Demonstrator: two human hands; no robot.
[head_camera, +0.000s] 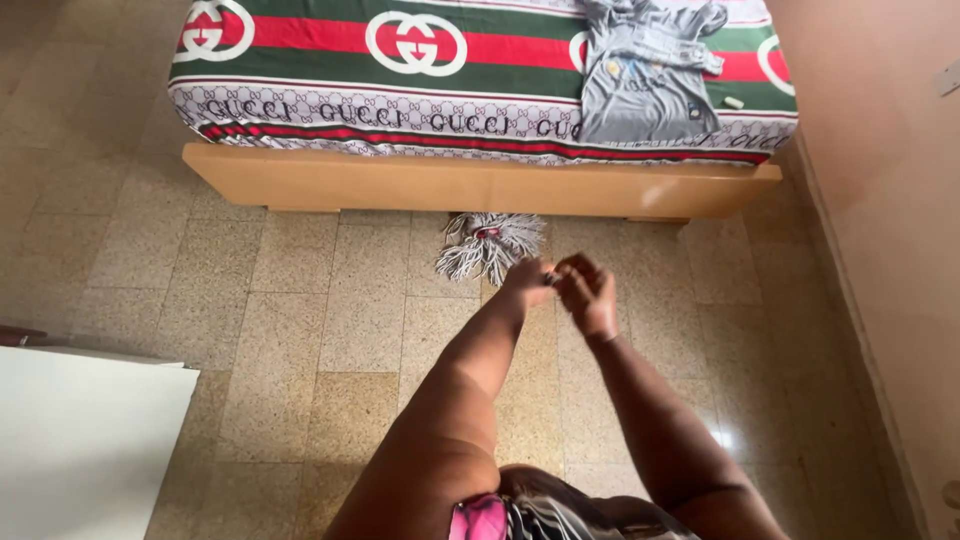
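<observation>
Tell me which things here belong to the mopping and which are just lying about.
In use:
left hand and right hand, held together above the floor
string mop head on the tiled floor at the bed's edge

Lying about:
grey shirt on the bed
white surface at left

Both arms are bare from the shoulder down, with no sleeves, watch, bracelets or rings that can be made out. The left hand (527, 280) and right hand (588, 292) are bare too, without gloves; the fingers are too small in the head view to show nails or other detail. At six o'clock in the picture, a garment (545, 515) covers the torso: a glossy, satin-like fabric printed in dark brown, black and pale grey swirls, with a bright pink patch at its eight o'clock edge, just beside the left upper arm.
</observation>
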